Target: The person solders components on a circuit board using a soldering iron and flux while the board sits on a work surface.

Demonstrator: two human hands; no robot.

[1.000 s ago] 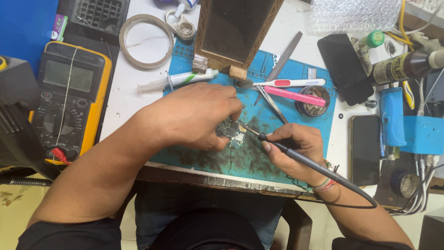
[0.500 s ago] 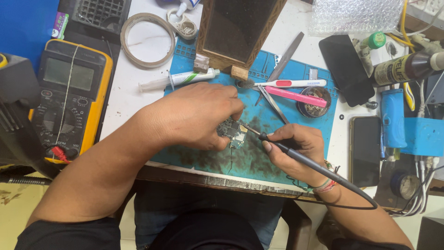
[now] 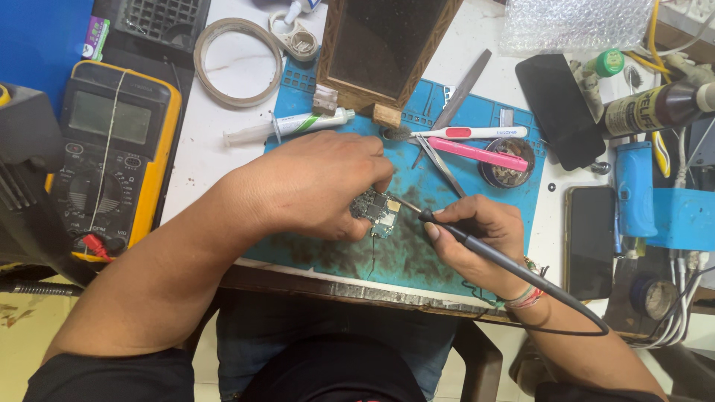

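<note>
Head view. Left hand (image 3: 316,186) lay palm down with fingers curled, pinching a small green circuit board (image 3: 375,208) at its edge and pressing it onto the blue work mat (image 3: 477,260). Right hand (image 3: 480,234) was closed in a pen grip around a black soldering iron (image 3: 506,264); the iron's metal tip touched the board's right corner, and its cable trailed back past the right wrist. The board sat between the two hands, partly hidden under the left fingers.

Just beyond the right hand: metal tweezers (image 3: 441,164), a pink-handled tool (image 3: 477,155), a white and red tool (image 3: 469,133). Beyond the left hand: a white syringe tube (image 3: 290,126). Well left of the left forearm: a yellow multimeter (image 3: 112,156) on the table (image 3: 201,156).

Versus half a second earlier: both hands kept the same grips; tip remained at the board. No shift of board or surrounding tools could be made out.
</note>
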